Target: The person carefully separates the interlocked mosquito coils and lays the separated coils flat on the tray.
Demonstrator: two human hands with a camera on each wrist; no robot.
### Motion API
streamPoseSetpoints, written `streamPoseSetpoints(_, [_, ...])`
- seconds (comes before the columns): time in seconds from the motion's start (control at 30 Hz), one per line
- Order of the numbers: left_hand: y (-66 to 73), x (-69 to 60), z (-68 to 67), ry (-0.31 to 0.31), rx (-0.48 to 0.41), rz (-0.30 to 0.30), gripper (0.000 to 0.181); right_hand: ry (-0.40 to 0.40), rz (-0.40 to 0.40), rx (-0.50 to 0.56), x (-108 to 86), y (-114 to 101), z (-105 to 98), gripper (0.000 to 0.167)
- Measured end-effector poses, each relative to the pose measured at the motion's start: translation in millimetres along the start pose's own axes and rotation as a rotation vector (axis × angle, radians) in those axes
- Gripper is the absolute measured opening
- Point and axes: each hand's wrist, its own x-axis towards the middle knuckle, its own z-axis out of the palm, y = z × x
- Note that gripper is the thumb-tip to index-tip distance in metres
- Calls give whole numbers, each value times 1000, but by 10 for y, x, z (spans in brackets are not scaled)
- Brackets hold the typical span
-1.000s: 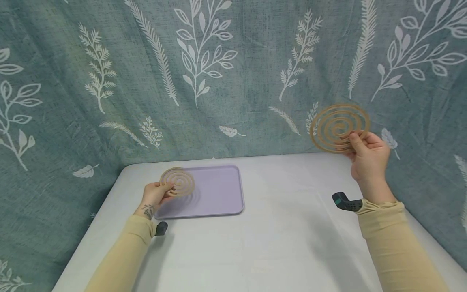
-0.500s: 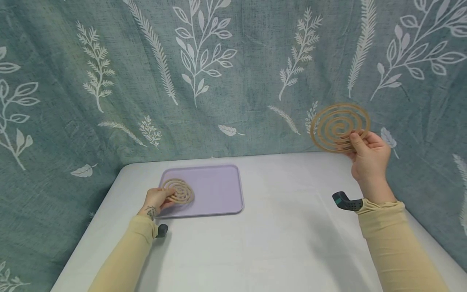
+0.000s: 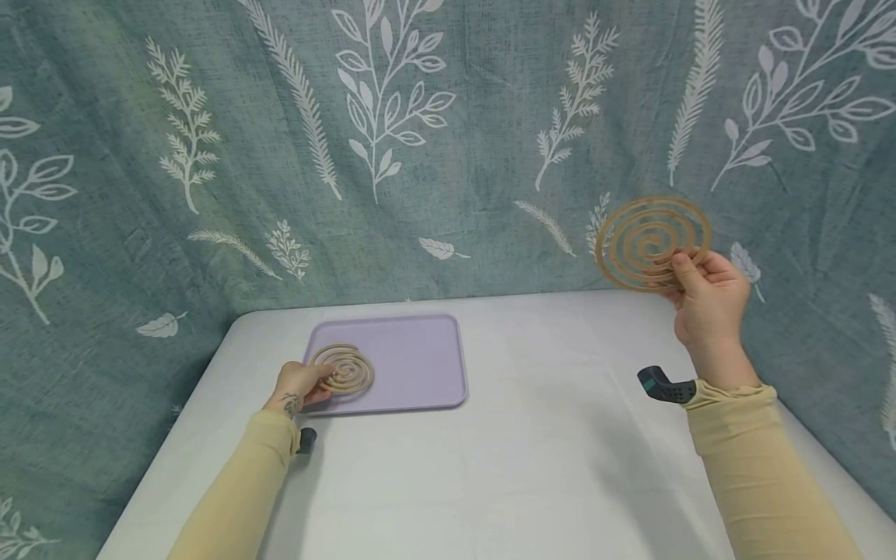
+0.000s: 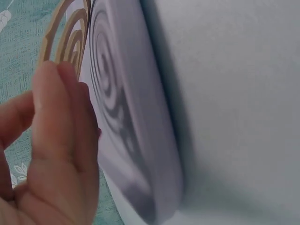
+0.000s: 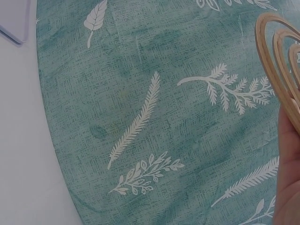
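My left hand (image 3: pixel 297 381) pinches a tan, wooden-looking spiral trivet (image 3: pixel 348 372) over the left part of a lilac tray (image 3: pixel 416 362). In the left wrist view, a spiral shadow lies on the tray beside the trivet (image 4: pixel 48 40), and a gap shows between the two near the fingers. Whether its far edge touches the tray I cannot tell. High at the right, my right hand (image 3: pixel 712 307) grips a second spiral trivet (image 3: pixel 653 246), thumb on its near face and fingers behind. The right wrist view catches only part of that trivet (image 5: pixel 265 54).
The tray stands on a white table (image 3: pixel 518 443), at its back left. A green curtain (image 3: pixel 483 155) with white leaf prints hangs behind the table and along its sides. Dark wrist cameras (image 3: pixel 665 386) are worn at both cuffs.
My left hand has lowered its trivet towards the tray, and the trivet has tipped flatter. In the last half second it moved only slightly. My right hand has stayed in place.
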Motion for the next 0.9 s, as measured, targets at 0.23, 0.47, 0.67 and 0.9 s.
streamPoseSetpoints(0.23, [8,-8,1,77,95,54,40,19,1,-12,1,-1,-1,8])
streamPoseSetpoints(0.47, [21,-52,-21,138,215,94,47,33,-11,-24,-3,11,-3,11])
streamPoseSetpoints(0.67, [36,-107,-68,167,384,152,50,20,13,-2,10,9,-4,10])
streamPoseSetpoints(0.9, [148,-227,-89,257,439,293,42,26,4,20,-2,3,22,7])
